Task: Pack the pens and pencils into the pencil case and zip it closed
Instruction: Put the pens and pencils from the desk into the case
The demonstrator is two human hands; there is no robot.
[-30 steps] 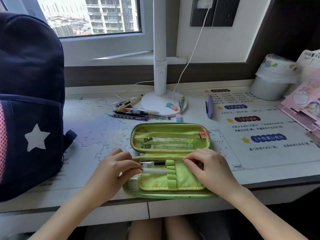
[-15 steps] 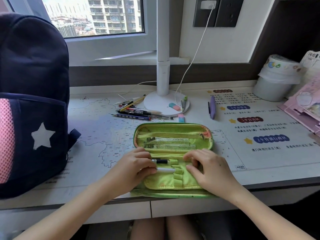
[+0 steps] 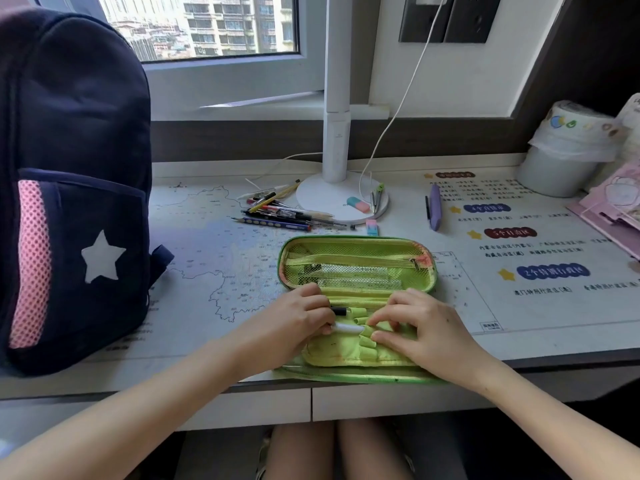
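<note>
Head view looks down on my green pencil case point(image 3: 356, 242), lying open at the near edge of the desk point(image 3: 214, 265) with its mesh lid on the far side. My left hand point(image 3: 294, 327) curls its fingers round the left end of a white pen point(image 3: 348, 328). The pen's right end meets an elastic loop point(image 3: 367, 330), which my right hand point(image 3: 426, 327) pinches between thumb and forefinger. A black-tipped pen point(image 3: 338, 310) sits just beyond. Loose pens and pencils point(image 3: 280, 214) lie farther off, beside the lamp base point(image 3: 322, 199), and a backpack point(image 3: 76, 150) stands at the left
</note>
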